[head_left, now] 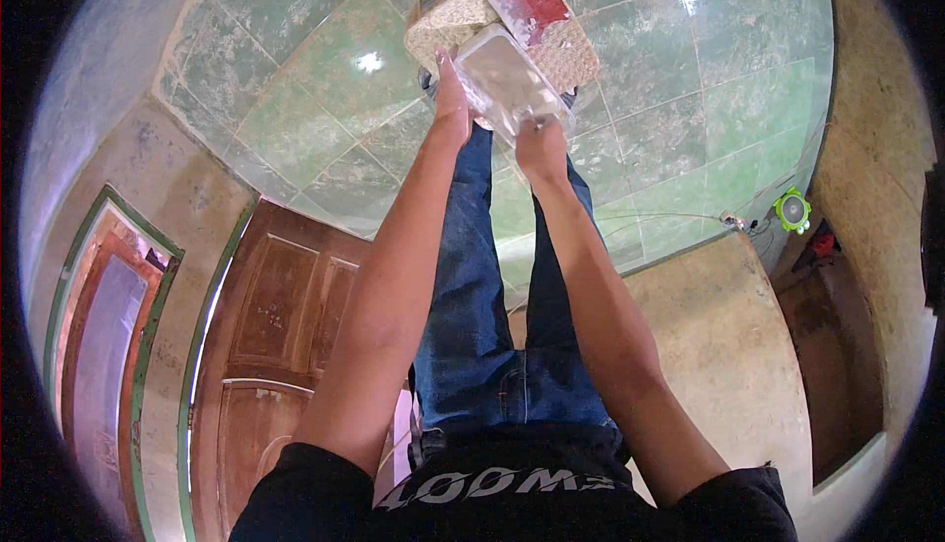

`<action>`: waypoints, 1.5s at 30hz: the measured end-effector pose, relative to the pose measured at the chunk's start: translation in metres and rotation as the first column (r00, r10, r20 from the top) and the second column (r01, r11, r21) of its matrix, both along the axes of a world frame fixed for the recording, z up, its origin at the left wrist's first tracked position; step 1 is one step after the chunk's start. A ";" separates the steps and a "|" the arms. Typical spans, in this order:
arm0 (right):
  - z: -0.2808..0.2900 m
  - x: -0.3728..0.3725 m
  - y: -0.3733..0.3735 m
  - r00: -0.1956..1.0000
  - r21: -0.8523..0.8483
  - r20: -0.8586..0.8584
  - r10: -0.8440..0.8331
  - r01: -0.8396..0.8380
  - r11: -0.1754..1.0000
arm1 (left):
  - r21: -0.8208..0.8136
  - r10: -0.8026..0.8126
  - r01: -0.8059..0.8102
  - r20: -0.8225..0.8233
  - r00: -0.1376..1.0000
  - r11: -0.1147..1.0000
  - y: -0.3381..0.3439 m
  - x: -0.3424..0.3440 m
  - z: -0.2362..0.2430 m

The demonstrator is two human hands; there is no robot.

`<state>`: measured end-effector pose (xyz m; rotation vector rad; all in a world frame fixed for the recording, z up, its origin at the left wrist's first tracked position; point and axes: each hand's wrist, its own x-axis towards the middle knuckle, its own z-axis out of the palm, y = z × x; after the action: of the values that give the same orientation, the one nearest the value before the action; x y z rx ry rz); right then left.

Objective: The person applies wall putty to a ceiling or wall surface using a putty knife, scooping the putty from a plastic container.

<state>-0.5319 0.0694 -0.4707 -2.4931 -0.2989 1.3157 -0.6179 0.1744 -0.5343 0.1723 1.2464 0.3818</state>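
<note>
Much sits covered or smeared here.
The clear plastic rectangular container (pixel 507 79) is motion-blurred, its contents unreadable; it hides the right hand (pixel 540 144) fingertips. The woven tan basket (pixel 571 50) is partly covered, and feet stay hidden.

Your hands are boxed in at 12 o'clock: the woven stool (pixel 463 12) sits right ahead with a red-handled scraper (pixel 528 2) lying on top, touching the clear container (pixel 504 81) you hold. Open green tiled floor (pixel 295 79) from 9 to 11 and 1 to 3. Wooden door (pixel 271 345) blocks 7–8; rough wall (pixel 876 119) closes 3.
</note>
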 end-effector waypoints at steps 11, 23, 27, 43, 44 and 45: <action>-0.033 -0.005 -0.011 0.997 -0.037 0.064 -0.040 0.043 0.998 | -0.042 -0.230 0.226 -0.218 0.949 0.973 0.005 -0.017 -0.009; 0.003 0.000 0.028 0.842 0.197 -0.458 -0.286 0.410 0.890 | -0.022 -0.323 0.334 -0.313 0.893 0.942 0.011 -0.022 -0.012; 0.013 0.017 -0.011 0.748 0.182 -0.570 -0.340 0.519 0.835 | 0.043 -0.314 0.332 -0.225 0.922 0.942 0.005 -0.001 0.022; -0.014 0.001 0.045 0.840 0.217 -0.428 -0.334 0.454 0.864 | 0.008 -0.324 0.340 -0.282 0.903 0.941 0.009 -0.015 -0.004; -0.012 -0.001 0.043 0.839 0.216 -0.429 -0.333 0.454 0.865 | 0.000 -0.329 0.343 -0.277 0.903 0.939 0.009 -0.018 -0.006; -0.009 -0.003 0.037 0.866 0.246 -0.414 -0.278 0.401 0.883 | -0.008 -0.335 0.346 -0.272 0.902 0.938 0.008 -0.020 -0.007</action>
<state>-0.5350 0.1065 -0.4796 -1.8692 0.0233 1.4104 -0.6378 0.1826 -0.5412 0.4839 1.4465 0.0788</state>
